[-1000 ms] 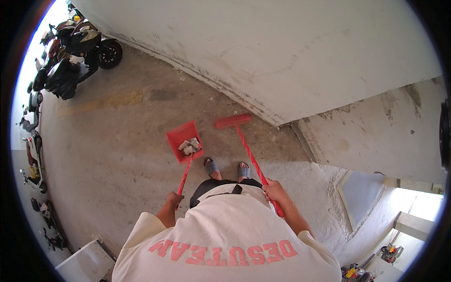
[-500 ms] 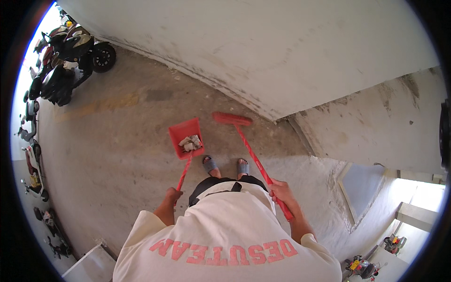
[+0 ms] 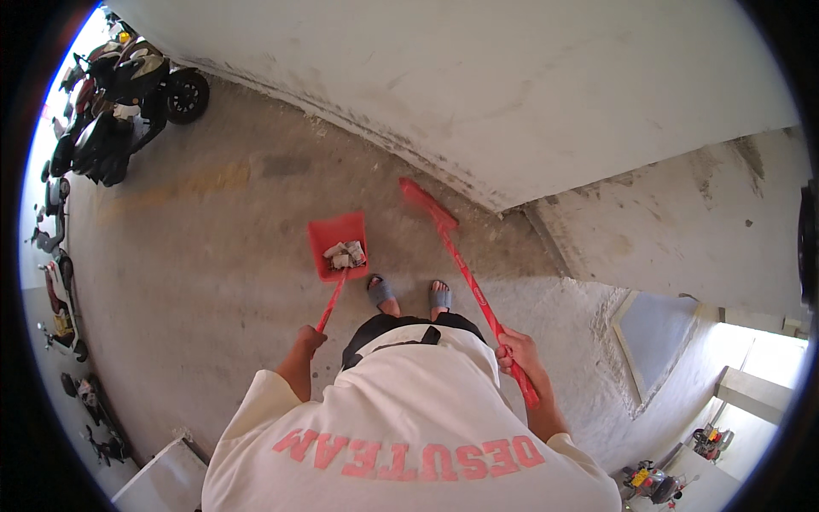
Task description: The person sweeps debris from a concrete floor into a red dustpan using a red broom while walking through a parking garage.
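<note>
My left hand [image 3: 309,339] is closed round the handle of a red dustpan [image 3: 316,240], which holds crumpled pale scraps [image 3: 344,254] and is just beyond my left foot. My right hand [image 3: 517,350] grips the red handle of a broom [image 3: 478,299]. The broom's bristled head [image 3: 426,202], slightly blurred, is angled on the concrete floor [image 3: 230,290] beside the wall's base, to the right of the dustpan. My feet [image 3: 382,293] in grey slides stand below the two tools.
A white wall [image 3: 512,94] crosses the top and right, with a ledge [image 3: 665,239] at its right. Black scooters [image 3: 128,111] crowd the upper left, and more line the left rim. Two-wheelers [image 3: 648,482] also stand at the lower right. A white slab [image 3: 158,478] is at the lower left.
The broom head has swung from crosswise to a diagonal, its far end higher and closer to the wall. The dustpan sits slightly higher in view, with both hands still on their handles.
</note>
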Available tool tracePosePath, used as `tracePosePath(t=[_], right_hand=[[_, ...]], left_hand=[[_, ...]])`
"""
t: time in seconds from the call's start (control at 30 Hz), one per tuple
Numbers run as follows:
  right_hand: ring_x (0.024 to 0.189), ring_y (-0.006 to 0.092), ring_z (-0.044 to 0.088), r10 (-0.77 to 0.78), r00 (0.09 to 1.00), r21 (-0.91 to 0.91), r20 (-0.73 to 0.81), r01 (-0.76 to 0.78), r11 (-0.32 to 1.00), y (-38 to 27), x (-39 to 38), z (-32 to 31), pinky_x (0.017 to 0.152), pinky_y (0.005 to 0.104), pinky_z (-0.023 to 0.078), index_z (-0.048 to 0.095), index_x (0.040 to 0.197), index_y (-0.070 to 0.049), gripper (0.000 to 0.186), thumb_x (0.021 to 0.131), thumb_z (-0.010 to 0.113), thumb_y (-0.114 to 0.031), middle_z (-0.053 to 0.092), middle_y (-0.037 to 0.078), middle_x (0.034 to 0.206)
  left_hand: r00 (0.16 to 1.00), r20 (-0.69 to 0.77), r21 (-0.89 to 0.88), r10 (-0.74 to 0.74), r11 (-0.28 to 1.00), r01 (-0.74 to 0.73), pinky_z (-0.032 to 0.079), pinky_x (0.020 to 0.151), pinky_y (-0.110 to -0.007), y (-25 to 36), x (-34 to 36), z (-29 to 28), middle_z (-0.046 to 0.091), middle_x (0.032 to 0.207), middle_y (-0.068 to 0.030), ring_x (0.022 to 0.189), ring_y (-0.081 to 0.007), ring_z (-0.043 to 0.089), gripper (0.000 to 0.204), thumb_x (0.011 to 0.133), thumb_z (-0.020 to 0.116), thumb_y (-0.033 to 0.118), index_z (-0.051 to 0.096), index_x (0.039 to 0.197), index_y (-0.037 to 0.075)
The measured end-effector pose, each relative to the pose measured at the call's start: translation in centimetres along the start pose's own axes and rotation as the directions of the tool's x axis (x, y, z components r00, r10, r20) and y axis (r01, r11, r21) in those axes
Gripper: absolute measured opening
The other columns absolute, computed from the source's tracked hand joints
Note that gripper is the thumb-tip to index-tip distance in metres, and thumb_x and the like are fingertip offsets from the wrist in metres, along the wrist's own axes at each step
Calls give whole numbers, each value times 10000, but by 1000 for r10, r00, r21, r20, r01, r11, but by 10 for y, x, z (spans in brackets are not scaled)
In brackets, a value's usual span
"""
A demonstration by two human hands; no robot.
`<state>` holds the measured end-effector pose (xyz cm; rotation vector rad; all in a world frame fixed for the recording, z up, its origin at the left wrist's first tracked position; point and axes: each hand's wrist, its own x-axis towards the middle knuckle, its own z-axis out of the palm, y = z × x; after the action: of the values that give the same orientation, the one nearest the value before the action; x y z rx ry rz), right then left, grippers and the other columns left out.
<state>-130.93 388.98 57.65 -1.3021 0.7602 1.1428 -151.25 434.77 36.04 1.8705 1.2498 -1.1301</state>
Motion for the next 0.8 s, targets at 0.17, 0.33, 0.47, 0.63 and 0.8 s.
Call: tracePosePath(t=[0.17,0.33,0.47,0.63,0.8], right_hand=[[395,85,403,-51,991,-110,-121,37,993,7,3,14,344,245,344,489,1257,-182,387,871,466,-185,461,16,591],[403,88,413,-3,1000,51,-9,3,999,13,17,15,360,256,361,475,1278,-188,408,870,476,-180,469,14,599],[408,93,423,-20,999,-121,45,25,992,-9,1,25,371,253,378,439,1312,-185,447,867,477,-172,480,5,607],[415,126,468,-250,958,-656,142,280,701,-22,52,44,411,265,434,391,1346,-153,500,852,466,-151,504,32,611],[431,130,475,-178,972,-754,151,230,616,-27,99,39,430,281,440,353,1368,-108,541,843,472,-162,503,47,598]], left_hand=[[999,-37,96,-1,995,5,450,422,-378,0,-2,-3,556,581,-110,467,-222,549,349,734,706,276,585,699,-50],[999,15,98,-46,994,44,452,423,-374,1,-4,-2,558,580,-112,469,-221,553,375,744,705,298,582,682,-50],[998,29,82,-54,995,51,451,425,-377,-11,-1,5,558,580,-113,468,-222,551,378,750,703,308,585,683,-44],[997,42,64,-68,996,65,441,427,-375,-22,-4,11,556,582,-103,473,-209,543,363,745,707,308,596,696,-34],[996,43,48,-76,996,74,434,436,-370,-27,-10,9,561,603,-91,489,-202,541,349,735,714,302,599,710,-27]])
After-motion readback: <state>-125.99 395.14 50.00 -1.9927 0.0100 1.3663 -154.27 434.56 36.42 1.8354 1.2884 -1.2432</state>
